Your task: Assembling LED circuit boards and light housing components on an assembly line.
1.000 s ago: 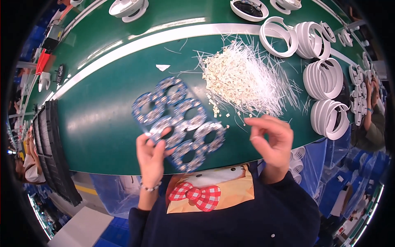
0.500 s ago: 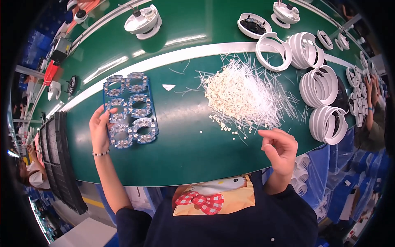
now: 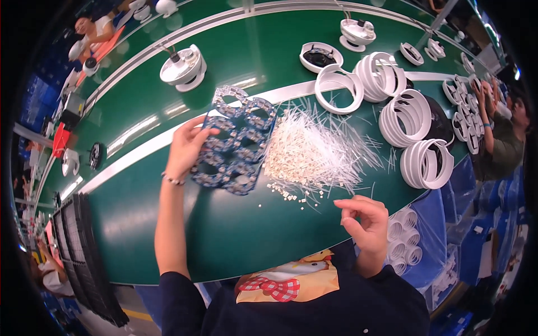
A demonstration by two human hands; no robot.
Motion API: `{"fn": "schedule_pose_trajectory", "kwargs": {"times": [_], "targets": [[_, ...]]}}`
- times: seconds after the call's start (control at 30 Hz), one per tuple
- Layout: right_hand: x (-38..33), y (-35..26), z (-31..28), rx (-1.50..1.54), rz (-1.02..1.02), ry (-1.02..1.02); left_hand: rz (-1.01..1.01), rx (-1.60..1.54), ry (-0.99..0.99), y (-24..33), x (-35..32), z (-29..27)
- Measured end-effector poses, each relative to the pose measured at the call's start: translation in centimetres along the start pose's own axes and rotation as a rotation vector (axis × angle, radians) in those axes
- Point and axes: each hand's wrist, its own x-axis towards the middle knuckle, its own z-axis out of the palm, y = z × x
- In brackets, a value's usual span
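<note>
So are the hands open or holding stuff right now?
Left hand: closed on the blue circuit board panel, gripping its edge.
Right hand: half-curled; can't tell whether it's holding anything.

A count across one green table (image 3: 252, 235)

There is one circuit panel (image 3: 234, 139), with six round openings. Two hands belong to the wearer: one left hand (image 3: 188, 147), one right hand (image 3: 367, 227). There is one bracelet (image 3: 172, 180). White wires (image 3: 347, 150) and cream plugs (image 3: 290, 148) make one heap, too many to count singly. White rings form three stacks, a far stack (image 3: 367, 78), a middle stack (image 3: 392, 120) and a near stack (image 3: 412, 165), plus one loose ring (image 3: 339, 109); the number per stack is unclear. At least three other people show: one upper left (image 3: 102, 32), one right (image 3: 504, 140), one lower left (image 3: 55, 278).
</note>
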Motion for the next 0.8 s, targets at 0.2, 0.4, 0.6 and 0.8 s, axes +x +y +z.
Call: {"fn": "schedule_pose_trajectory", "kwargs": {"times": [0.2, 0.4, 0.6, 0.8], "targets": [[-0.4, 0.9, -0.9, -0.006, 0.030, 0.059, 0.105, 0.273, -0.069, 5.6, 1.9, -4.8], [-0.5, 0.4, -1.5, 0.002, 0.005, 0.057, 0.192, 0.374, -0.119, 1.8, 9.7, -7.4], [-2.2, 1.2, -2.7, 0.003, 0.080, 0.148, 0.183, 0.372, -0.241, 1.3, 15.6, -4.7], [-3.4, 1.6, -3.5, 0.018, 0.125, 0.229, 0.188, 0.241, -0.418, 1.2, 19.2, -1.1]]}}
